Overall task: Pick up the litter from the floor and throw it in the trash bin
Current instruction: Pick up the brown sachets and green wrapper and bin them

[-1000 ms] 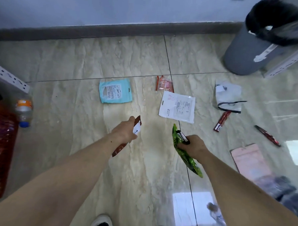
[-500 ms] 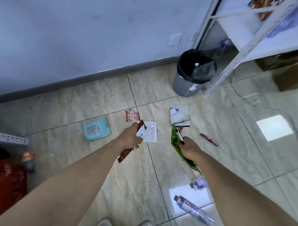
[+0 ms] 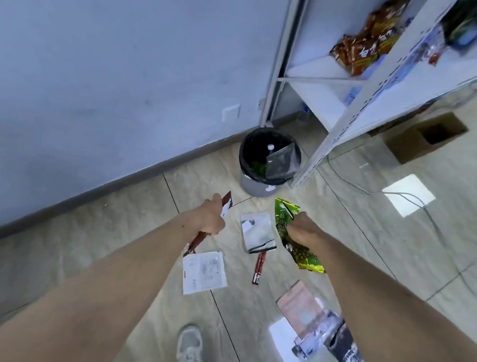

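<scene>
My left hand (image 3: 209,218) grips a long brown wrapper (image 3: 227,202) that sticks out above and below the fist. A crumpled green snack bag (image 3: 283,213) is held in my right hand (image 3: 302,233). Both hands are stretched out over the tiled floor, short of the grey trash bin (image 3: 259,186), which has a black liner and some rubbish inside. On the floor between and below the hands lie a white printed sheet (image 3: 204,272), a clear white pouch (image 3: 257,231), a thin red stick wrapper (image 3: 258,266) and a pink packet (image 3: 299,306).
A white metal shelf rack (image 3: 341,125) with snack bags stands right of the bin, against the pale wall. A cardboard box (image 3: 425,137) and a white cable (image 3: 368,190) lie at the right. More packets (image 3: 342,347) sit at lower right. My shoe (image 3: 189,348) is below.
The view has swung up and toward the bin, which now lies much closer ahead of both hands. Both hands keep their wrappers. The blue packet and bottle at left have left the view.
</scene>
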The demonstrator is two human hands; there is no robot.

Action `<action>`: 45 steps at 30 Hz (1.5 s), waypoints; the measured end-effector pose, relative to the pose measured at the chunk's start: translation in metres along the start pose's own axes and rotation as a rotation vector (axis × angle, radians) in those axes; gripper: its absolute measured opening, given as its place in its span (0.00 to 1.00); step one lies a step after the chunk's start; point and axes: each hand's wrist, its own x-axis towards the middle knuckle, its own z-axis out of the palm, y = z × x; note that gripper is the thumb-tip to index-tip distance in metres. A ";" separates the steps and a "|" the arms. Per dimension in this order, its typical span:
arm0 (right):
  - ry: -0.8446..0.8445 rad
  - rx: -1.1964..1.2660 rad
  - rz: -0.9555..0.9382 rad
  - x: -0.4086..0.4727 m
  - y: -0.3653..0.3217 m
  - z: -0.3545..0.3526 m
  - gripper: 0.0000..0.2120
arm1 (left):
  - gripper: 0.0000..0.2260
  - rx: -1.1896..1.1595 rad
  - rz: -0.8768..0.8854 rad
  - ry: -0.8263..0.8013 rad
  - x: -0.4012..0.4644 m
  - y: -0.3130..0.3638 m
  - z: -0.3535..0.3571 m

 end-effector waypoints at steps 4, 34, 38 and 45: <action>0.063 -0.023 0.003 0.061 -0.022 -0.033 0.24 | 0.24 0.044 0.044 0.062 0.063 0.032 -0.034; 0.240 -0.362 -0.235 0.350 -0.113 -0.065 0.20 | 0.16 0.614 0.111 0.415 0.343 0.111 -0.090; 0.212 -0.392 -0.272 0.326 -0.117 -0.056 0.20 | 0.14 0.621 0.083 0.417 0.316 0.088 -0.100; 0.157 -0.466 -0.347 0.256 -0.136 -0.004 0.16 | 0.09 0.632 -0.023 0.374 0.245 0.000 -0.096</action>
